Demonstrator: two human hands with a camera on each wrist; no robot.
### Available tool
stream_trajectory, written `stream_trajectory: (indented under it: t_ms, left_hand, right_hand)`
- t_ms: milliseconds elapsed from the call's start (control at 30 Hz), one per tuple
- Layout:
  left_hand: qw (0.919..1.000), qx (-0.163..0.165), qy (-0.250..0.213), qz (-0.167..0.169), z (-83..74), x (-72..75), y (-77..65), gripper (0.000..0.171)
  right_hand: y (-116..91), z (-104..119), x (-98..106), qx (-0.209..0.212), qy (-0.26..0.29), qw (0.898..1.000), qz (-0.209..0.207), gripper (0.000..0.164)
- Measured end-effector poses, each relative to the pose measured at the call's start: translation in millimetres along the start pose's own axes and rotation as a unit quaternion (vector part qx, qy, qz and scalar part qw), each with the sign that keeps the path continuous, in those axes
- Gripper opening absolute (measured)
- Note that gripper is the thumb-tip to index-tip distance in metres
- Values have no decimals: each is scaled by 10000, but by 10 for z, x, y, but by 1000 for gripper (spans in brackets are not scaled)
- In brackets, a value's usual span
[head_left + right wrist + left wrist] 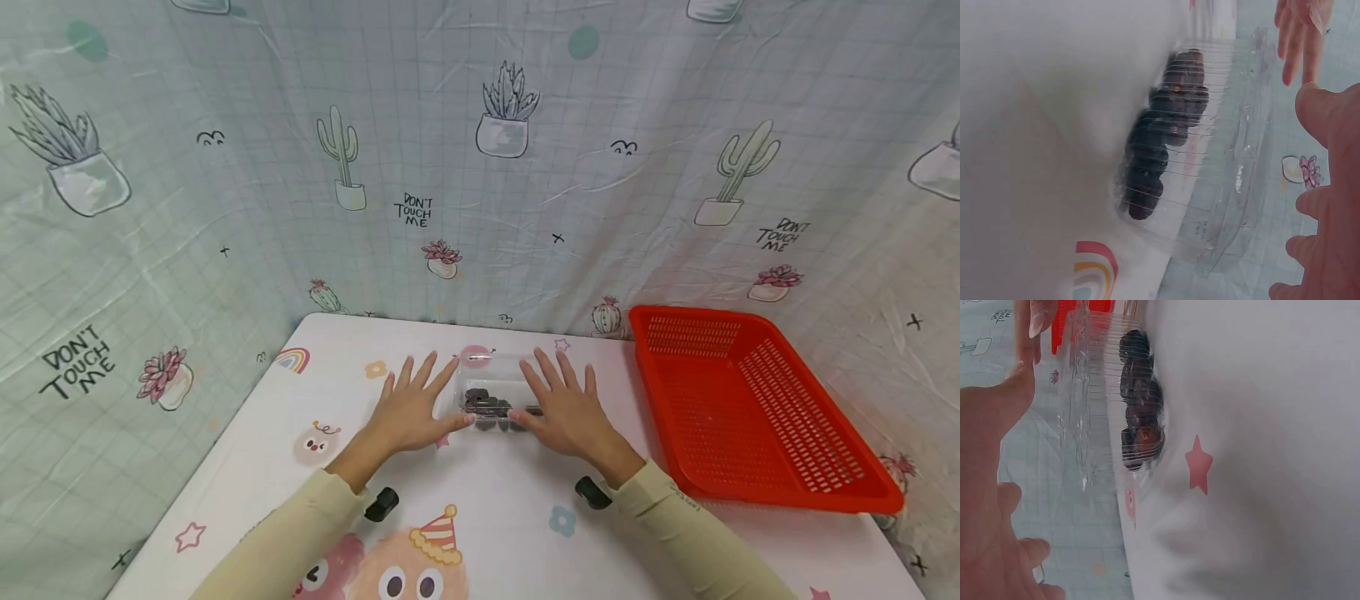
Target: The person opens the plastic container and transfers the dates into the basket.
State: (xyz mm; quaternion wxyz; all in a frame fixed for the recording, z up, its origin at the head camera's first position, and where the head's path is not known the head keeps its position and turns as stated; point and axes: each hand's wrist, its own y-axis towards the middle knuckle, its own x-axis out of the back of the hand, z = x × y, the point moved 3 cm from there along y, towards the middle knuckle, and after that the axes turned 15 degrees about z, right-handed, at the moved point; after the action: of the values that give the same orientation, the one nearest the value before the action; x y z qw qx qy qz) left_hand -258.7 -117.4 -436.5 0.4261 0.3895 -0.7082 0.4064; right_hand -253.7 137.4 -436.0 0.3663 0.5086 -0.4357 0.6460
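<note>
A clear plastic clamshell box point(495, 390) stands on the table toward its back edge. Inside lie several dark, rounded pieces point(1175, 103) that look like grapes or similar fruit, bunched along the bottom; their exact kind is hard to make out. My left hand point(408, 412), fingers straight and spread, is at the box's left side. On the right side is my right hand point(572, 414), spread the same way. Both thumbs point inward over the front of the box. In the wrist views the hands appear above the lid point(1082, 406), holding nothing.
A red plastic basket point(675, 417) with slotted sides sits at the table's right. The white table point(495, 517) has printed cartoon figures. A patterned cloth point(450, 167) hangs behind the table and along its sides. Each wrist carries a small black device point(382, 504).
</note>
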Motion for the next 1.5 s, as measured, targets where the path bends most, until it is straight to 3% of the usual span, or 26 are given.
stream_trajectory:
  t_ms: [633,900,1033,1133,1267,1400,1500]
  left_hand:
    - [9985,-277,-458,73,52,-163,31,101]
    - [9889,-473,-1361,358,84,-237,61,105]
    - [9695,-457,-2304,694,140,-290,98,104]
    - [9411,-493,-3226,885,185,-311,130,98]
    - [9020,-643,-4176,889,209,-315,156,87]
    - [8825,-601,-4593,814,215,-322,170,75]
    - [8785,-614,-4683,713,209,-329,187,65]
  right_hand:
    - [13,-71,-136,259,113,9996,28,85]
    - [41,-84,-208,305,44,9992,246,87]
    - [53,-79,-233,392,15,9991,182,85]
    - [60,-74,-251,450,-70,9988,164,84]
    - [69,-64,-263,486,-163,9986,130,84]
    - [77,-40,-246,548,-266,9981,65,84]
    - [89,-8,-228,628,-325,9975,52,83]
